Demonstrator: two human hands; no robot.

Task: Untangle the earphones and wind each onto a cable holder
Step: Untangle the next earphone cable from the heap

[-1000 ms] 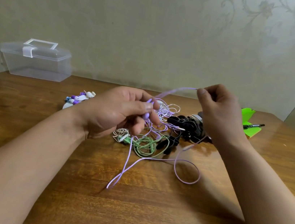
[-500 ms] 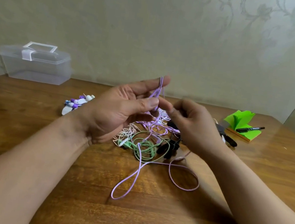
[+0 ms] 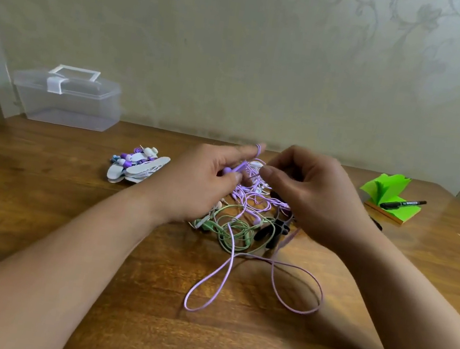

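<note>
A tangle of earphones (image 3: 242, 217) lies mid-table: purple, green, white and black cables knotted together. A purple cable (image 3: 225, 274) trails from it toward me in two long loops. My left hand (image 3: 207, 180) holds a purple earbud and its cable between thumb and fingers, with the cable looped over the raised index fingertip. My right hand (image 3: 307, 185) hovers close beside it, fingers curled, pinching the same purple cable. Black holders (image 3: 270, 233) lie partly under my right hand.
A heap of white cable holders with wound earphones (image 3: 135, 165) sits left of the tangle. A clear plastic box (image 3: 68, 98) stands at the back left by the wall. Green sticky notes (image 3: 391, 194) with a black marker (image 3: 403, 203) lie at the right.
My right hand came in from the right until it met my left hand. The purple cable now wraps over my left index finger, and the loose loops on the table shifted slightly.
</note>
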